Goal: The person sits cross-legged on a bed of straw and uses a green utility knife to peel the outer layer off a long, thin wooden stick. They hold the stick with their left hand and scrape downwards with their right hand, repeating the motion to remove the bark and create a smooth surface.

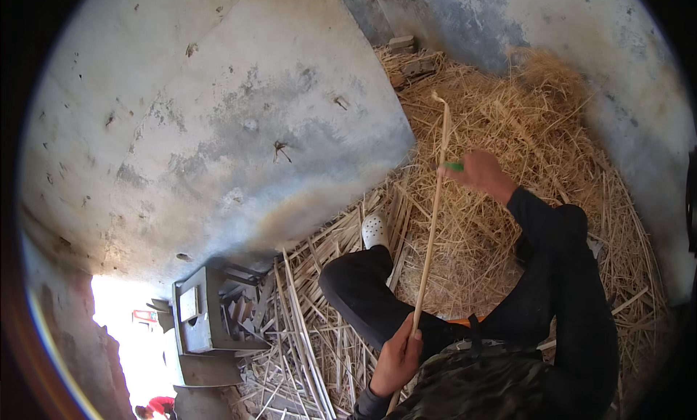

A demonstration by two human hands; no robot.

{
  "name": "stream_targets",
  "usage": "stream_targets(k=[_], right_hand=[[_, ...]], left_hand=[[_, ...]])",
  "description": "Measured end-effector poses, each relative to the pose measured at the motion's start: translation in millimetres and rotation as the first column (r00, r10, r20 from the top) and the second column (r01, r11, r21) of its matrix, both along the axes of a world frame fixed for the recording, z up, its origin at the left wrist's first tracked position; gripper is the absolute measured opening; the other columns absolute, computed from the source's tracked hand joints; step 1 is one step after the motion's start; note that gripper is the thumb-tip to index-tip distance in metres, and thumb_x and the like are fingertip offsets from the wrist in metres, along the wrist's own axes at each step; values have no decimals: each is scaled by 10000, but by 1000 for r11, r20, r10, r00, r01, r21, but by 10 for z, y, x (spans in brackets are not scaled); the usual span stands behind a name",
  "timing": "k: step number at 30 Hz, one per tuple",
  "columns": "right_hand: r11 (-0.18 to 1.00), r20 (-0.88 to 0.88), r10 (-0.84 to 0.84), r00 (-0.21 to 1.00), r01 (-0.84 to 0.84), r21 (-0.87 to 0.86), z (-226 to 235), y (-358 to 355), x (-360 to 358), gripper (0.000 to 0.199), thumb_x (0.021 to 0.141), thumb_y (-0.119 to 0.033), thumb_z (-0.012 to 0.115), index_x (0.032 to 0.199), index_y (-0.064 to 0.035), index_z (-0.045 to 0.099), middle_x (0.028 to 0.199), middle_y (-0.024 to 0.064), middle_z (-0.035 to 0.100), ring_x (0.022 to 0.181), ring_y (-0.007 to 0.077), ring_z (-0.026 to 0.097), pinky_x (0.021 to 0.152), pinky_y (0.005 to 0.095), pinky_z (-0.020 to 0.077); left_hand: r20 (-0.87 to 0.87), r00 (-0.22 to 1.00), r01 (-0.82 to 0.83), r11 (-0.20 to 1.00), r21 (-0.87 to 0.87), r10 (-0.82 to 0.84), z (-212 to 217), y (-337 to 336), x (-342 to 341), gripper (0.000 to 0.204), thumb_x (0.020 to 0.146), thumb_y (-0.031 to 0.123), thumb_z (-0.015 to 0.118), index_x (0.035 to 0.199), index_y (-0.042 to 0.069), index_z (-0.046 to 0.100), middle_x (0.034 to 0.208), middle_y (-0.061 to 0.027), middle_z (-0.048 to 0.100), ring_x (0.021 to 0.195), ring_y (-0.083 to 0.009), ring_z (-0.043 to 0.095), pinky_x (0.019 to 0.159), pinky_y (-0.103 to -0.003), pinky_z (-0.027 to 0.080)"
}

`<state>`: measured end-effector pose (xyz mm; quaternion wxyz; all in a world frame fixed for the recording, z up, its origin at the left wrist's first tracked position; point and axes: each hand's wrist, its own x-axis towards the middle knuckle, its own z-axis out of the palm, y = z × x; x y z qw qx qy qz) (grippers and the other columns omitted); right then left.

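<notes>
Left hand point(398, 356) between five and six o'clock: fingers curled in, fingertips up toward one, wrist unbent. Left forearm point(370, 405) mostly cut off by the lower edge. Right hand point(485, 174) between two and three: tight fist, aimed toward nine, slightly blurred. Right forearm point(539, 218), dark-sleeved, slopes back toward four.

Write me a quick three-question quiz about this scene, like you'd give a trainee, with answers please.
1. True or false: the left hand grips the long pale strip.
2. What colour is the small object in the right hand? A) red B) green C) white
3. What loose material is heaped on the floor beyond the right hand?

Key: 1. True. 2. B. 3. Dry, straw-like strands.
</notes>
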<state>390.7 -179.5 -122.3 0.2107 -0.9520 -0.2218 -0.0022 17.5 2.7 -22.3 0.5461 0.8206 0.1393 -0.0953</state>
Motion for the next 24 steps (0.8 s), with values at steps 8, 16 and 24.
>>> stream_targets(k=[8,16,24], right_hand=[[940,104,334,937,-339,35,89,378,-879,858,695,-926,340,436,-117,456,383,-38,270,329,118,327,331,323,232],[922,137,342,930,-360,140,225,366,-1054,868,710,-929,278,419,-122,409,372,-13,285,317,127,327,332,309,265],[976,69,197,978,-202,77,194,277,-593,868,736,-891,343,452,-96,541,367,31,335,331,195,415,347,338,322]], left_hand=[[2,999,-45,997,-56,45,51,75,170,448,988,173,471,1384,-27,404,764,9,501,703,-50,468,630,-200,406],[42,997,-69,998,10,69,76,80,198,452,991,176,489,1353,-83,412,717,-12,493,658,-61,460,600,-218,412],[75,995,-62,998,30,60,52,81,111,442,985,167,499,1351,-68,423,720,-31,510,674,-63,480,608,-221,422]])
